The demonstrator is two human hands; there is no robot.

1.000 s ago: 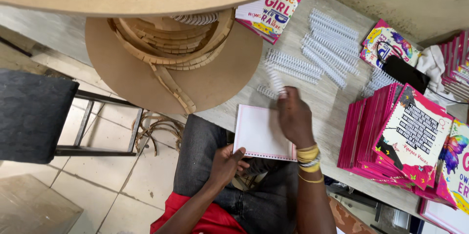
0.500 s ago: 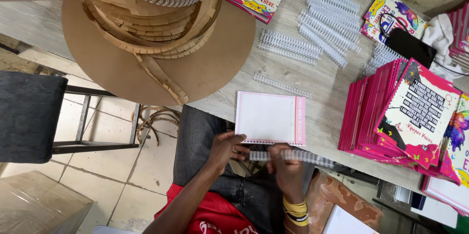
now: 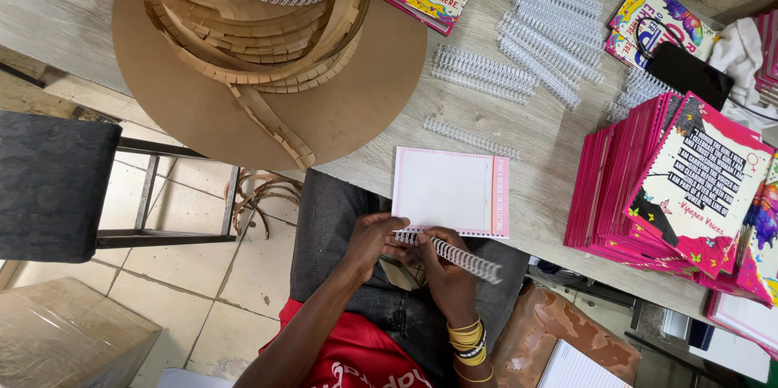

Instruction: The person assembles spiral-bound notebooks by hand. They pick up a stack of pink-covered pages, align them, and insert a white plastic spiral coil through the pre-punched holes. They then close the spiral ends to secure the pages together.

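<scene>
Two hands [image 3: 409, 252], one wire coil [image 3: 448, 252], one notebook [image 3: 450, 191]

Matt white paper with a pink border on the notepad [image 3: 450, 191], lying at the near edge of the table [image 3: 519, 218]. Shiny silver wire in the binding coil [image 3: 450, 252], pinched between the left hand [image 3: 374, 240] and the right hand [image 3: 442, 270]. Same bright wire in the loose coils [image 3: 519, 51] toward the far edge. Pale, grainy, matt wood on the table. Dull brown cardboard, rough at the cut edges, in the round disc [image 3: 267, 88]. Glossy printed covers on the pink notebooks [image 3: 681, 177]. Smooth plastic-looking yellow bangles [image 3: 468, 339].
</scene>
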